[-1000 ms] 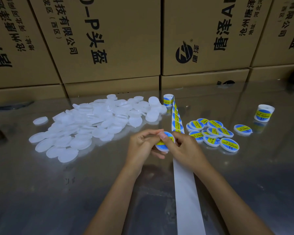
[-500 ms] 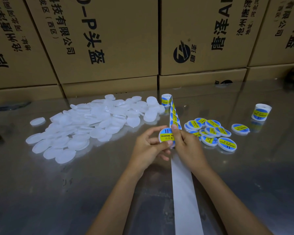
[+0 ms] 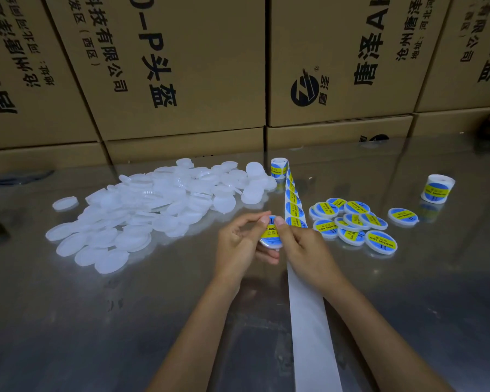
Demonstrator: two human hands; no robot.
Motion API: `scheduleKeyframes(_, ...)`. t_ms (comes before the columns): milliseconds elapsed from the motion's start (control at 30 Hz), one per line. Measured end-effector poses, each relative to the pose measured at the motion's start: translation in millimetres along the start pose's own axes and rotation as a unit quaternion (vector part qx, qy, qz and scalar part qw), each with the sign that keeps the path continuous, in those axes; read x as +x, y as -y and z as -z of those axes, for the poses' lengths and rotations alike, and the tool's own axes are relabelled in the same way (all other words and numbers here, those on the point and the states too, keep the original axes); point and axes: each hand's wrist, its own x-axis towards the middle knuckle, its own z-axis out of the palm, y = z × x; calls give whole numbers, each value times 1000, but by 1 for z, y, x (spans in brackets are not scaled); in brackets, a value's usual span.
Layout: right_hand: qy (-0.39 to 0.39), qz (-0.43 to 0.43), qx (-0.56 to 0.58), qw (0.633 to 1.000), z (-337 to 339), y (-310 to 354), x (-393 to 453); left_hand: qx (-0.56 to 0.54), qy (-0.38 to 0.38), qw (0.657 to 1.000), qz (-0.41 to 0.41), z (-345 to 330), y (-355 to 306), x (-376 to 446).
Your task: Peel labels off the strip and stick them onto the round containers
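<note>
While pinching the small round white plastic container [image 3: 270, 235] between left hand [image 3: 239, 244] and right hand [image 3: 301, 248], tilted up at table centre, blue-and-yellow label facing the camera; right nearer the long white backing strip [image 3: 309, 329], running six to twelve o'clock; labelled pile [image 3: 351, 222] at two o'clock

cardboard boxes [image 3: 181, 66]: stacked, printed, behind | metal table [image 3: 96, 321]: shiny, reflective

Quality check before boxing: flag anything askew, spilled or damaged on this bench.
Nothing looks damaged or spilled. One labelled container lies apart from the labelled pile, and a second label roll stands alone far right.
</note>
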Motion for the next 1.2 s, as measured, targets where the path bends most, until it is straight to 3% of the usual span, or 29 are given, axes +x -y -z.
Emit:
scheduleKeyframes(133,2,-36,22,999,-1,-4,2,21,6,1000,-1,-2,2,0)
scheduleKeyframes(267,16,-156,138,978,3,-4,5,46,66,996,40,-2,4,0)
scheduleKeyframes(433,-93,-286,299,905,14,-7,14,88,19,995,37,0,11,3)
scheduleKeyframes(633,-193,-341,431,813,31,-15,19,73,-26,996,46,8,14,5)
scheduleKeyframes(733,-206,-344,481,780,37,-18,18,61,-42,995,63,9,13,5)
scheduleKeyframes(833,-185,-347,476,786,38,-18,17,65,-51,994,68,7,16,6)
scheduleKeyframes(1033,-152,-334,380,849,31,-14,19,89,-79,992,42,9,21,18)
scheduleKeyframes(1200,-164,-280,309,894,24,-24,26,273,-86,958,-28,2,23,61)
